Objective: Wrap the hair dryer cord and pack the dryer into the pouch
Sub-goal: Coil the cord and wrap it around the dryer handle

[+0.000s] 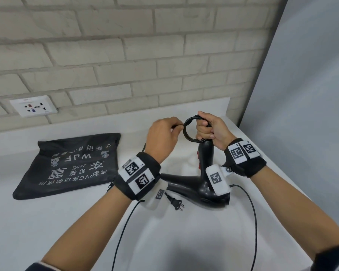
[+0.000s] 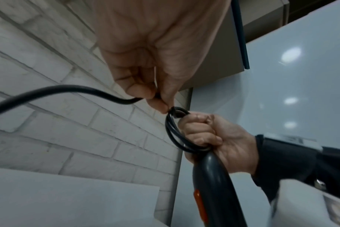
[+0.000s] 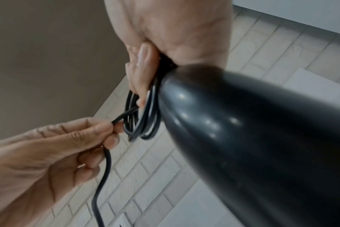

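A black hair dryer (image 1: 202, 184) lies on the white counter with its handle pointing up. My right hand (image 1: 209, 130) grips the handle top (image 2: 210, 165) together with a coil of black cord (image 1: 187, 130) looped through its fingers. My left hand (image 1: 164, 135) pinches the free cord (image 2: 68, 90) right beside the coil (image 2: 171, 133). The loose cord (image 3: 105, 169) hangs down from that pinch, and its plug (image 1: 177, 204) rests on the counter by my left wrist. The black pouch (image 1: 70, 163) with white print lies flat at the left.
A white brick wall (image 1: 125, 55) stands behind the counter (image 1: 47, 222), with a white socket plate (image 1: 33, 105) low at the left. A grey panel (image 1: 301, 94) closes the right side. Thin black wrist-camera cables (image 1: 252, 222) trail over the counter's front.
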{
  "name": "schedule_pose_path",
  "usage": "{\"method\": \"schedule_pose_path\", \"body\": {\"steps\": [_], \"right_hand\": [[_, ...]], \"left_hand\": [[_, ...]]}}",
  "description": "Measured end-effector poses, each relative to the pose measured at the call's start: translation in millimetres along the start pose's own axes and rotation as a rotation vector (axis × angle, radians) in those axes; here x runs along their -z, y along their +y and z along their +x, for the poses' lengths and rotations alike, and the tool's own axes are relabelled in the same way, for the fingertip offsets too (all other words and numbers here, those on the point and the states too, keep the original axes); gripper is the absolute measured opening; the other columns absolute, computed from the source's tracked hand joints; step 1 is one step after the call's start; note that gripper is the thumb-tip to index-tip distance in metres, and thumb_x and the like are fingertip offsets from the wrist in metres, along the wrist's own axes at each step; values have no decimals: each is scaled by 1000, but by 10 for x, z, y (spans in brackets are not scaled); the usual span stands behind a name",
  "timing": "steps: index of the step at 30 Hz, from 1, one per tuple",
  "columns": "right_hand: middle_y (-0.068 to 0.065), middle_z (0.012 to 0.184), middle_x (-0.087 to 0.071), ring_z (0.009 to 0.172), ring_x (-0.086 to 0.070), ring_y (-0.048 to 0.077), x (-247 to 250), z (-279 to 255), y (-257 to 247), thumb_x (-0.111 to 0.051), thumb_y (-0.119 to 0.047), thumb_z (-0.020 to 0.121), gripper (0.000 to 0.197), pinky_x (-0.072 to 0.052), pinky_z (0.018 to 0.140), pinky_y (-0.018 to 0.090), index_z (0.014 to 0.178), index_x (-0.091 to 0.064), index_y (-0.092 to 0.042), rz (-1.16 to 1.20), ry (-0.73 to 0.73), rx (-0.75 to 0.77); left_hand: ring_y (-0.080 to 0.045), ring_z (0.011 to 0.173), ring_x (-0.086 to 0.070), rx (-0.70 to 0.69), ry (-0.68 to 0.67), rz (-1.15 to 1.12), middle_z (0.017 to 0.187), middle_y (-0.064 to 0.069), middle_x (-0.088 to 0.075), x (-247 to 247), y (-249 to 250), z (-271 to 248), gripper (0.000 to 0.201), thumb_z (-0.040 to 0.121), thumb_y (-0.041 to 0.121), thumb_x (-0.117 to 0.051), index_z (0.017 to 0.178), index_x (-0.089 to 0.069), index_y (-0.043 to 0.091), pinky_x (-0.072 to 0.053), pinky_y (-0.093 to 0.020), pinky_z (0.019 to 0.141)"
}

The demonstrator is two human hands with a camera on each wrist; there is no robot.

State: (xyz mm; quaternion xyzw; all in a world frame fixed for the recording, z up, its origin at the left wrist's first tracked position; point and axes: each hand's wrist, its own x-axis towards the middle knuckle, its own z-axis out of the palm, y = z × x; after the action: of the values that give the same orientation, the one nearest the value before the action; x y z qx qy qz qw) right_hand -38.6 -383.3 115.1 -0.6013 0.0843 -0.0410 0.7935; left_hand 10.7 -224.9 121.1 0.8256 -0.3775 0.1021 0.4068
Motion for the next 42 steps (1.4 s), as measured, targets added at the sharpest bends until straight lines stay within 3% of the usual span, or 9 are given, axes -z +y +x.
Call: {"method": "schedule_pose_path", "body": {"steps": [5, 9, 11, 16, 19, 22, 26, 31, 42], "right_hand": [[-13, 30, -22, 24, -18, 3, -45, 35, -6, -24, -29, 98, 44, -37, 44, 20, 58, -38, -15, -12, -65, -26], [-13, 30, -23, 24, -18, 3, -33, 33, -8, -25, -28, 97, 44, -36, 43, 20, 58, -39, -15, 21, -73, -33], [-13, 30, -23, 24, -19, 3, -28, 32, -10, -26, -28, 97, 51, -36, 43, 20, 50, -45, -18, 38, -91, -38], [-13, 29, -22, 24, -19, 3, -49, 21, -16, -26, -27, 96, 54, -39, 45, 19, 48, -48, -20, -5, -105, -39], [-10, 27, -23, 24, -23, 5, -42, 21, -31, -25, -25, 96, 41, -46, 51, 20, 61, -44, -13, -94, -82, -22], [-10, 26, -25, 25, -26, 7, -54, 29, -45, -23, -23, 96, 40, -50, 57, 22, 64, -44, -10, -151, -88, -18], [-10, 27, -24, 26, -25, 7, -66, 26, -60, -22, -26, 97, 45, -50, 61, 25, 63, -47, -9, -211, -90, -1], [-10, 31, -23, 28, -25, 6, -105, -2, -45, -32, -39, 97, 46, -54, 64, 25, 67, -50, -11, -381, -30, 74], [-12, 34, -24, 29, -23, 4, -145, -6, -66, -30, -34, 99, 42, -50, 54, 21, 62, -36, -16, -425, -16, 68]], "left_hand": [[-16, 75, -55, 50, 69, -151, 91, -13, -67, -20, -159, 35, 15, 87, 12, -58, 92, -70, 4, -43, -21, 70], [-21, 86, -57, 191, -104, -328, 102, -16, -60, -167, -226, 28, 22, 92, 12, -49, 108, -63, 5, -51, -43, 88], [-18, 90, -54, 212, -204, -436, 107, -14, -59, -186, -201, 39, 23, 93, 17, -48, 113, -60, 13, -48, -40, 92], [-14, 79, -51, 169, -238, -513, 107, -19, -58, -160, -193, 74, 15, 93, 21, -48, 93, -63, 22, -44, -9, 71], [-10, 74, -50, 116, -253, -425, 94, -8, -52, -90, -210, 97, 21, 93, 21, -49, 97, -67, 12, -44, -18, 80], [-11, 71, -51, 83, -266, -380, 94, -9, -52, -31, -217, 118, 21, 93, 21, -50, 97, -68, 11, -43, -26, 81], [-10, 68, -51, 91, -262, -400, 90, -6, -54, -33, -211, 132, 16, 92, 21, -51, 91, -66, 15, -45, -20, 75], [-14, 72, -50, 85, -265, -347, 89, -10, -55, -26, -212, 158, 20, 92, 20, -52, 93, -68, 8, -44, -35, 84], [-3, 61, -51, 140, -299, -514, 80, -7, -59, -35, -244, 159, 26, 94, 20, -48, 98, -67, 2, -45, -12, 63]]}}
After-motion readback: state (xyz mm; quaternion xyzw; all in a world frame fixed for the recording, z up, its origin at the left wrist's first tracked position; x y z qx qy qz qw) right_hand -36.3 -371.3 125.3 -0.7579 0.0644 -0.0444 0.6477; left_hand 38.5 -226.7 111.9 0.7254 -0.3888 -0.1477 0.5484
